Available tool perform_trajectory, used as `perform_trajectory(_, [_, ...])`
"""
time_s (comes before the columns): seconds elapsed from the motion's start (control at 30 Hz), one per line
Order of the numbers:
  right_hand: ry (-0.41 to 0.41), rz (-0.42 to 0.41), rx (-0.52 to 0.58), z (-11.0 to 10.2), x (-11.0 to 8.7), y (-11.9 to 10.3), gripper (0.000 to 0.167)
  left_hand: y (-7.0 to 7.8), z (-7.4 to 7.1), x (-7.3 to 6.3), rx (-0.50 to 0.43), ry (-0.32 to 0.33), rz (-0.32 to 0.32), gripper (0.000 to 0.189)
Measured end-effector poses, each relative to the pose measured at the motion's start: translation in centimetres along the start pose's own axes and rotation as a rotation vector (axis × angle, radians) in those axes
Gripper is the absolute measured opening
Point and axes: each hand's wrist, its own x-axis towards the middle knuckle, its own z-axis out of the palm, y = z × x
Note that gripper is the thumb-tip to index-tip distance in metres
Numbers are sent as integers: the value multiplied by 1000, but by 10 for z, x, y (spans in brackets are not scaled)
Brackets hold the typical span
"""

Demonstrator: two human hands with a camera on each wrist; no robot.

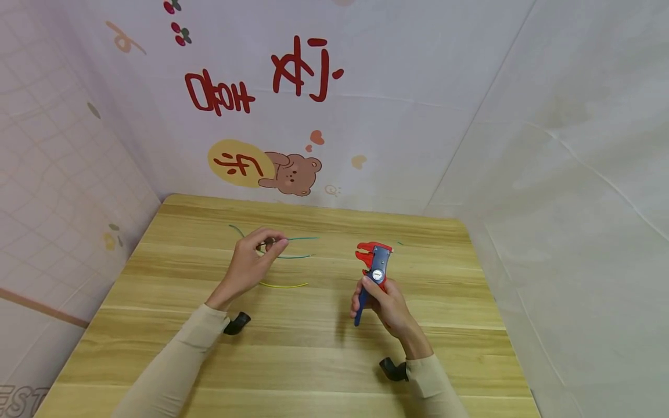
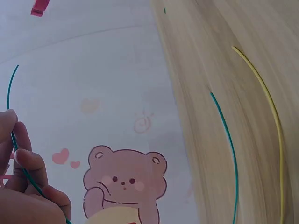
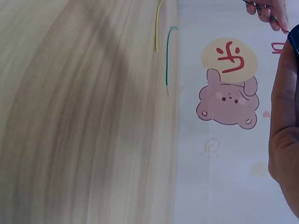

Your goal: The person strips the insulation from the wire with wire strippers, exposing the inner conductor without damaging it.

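Observation:
My left hand (image 1: 250,261) pinches a green wire (image 1: 303,238) between thumb and fingertips, above the table. The wire's free end points right, toward the tool, and in the left wrist view the wire (image 2: 8,91) runs down across the fingers. My right hand (image 1: 394,307) grips the handles of a red and blue wire stripper (image 1: 380,258), its red jaws up and apart from the wire. Only a dark blue bit of the handle (image 3: 294,39) shows in the right wrist view. Beneath the left hand lies a second green wire (image 2: 231,144), its tip bare in the right wrist view.
A yellow wire (image 1: 284,286) lies on the wooden table (image 1: 313,360), nearer me than the green one. One tiny green scrap (image 1: 400,243) sits at the back right. Printed cloth walls (image 1: 392,116) stand behind and at both sides.

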Motion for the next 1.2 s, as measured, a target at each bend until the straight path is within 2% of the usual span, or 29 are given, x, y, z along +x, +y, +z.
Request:
perform_trajectory(0.23, [-16,-2,-7,2,6,-1,33,14,4,3,-49,-7,-24,8])
perform_trajectory(0.7, [-75,-11,-11,11,20,-9,34,32,5,5,-33,-16,-23,8])
perform_trajectory(1.2, [-99,-15,-16,20,29,-8,43,36,10,5,-7,-34,-16,8])
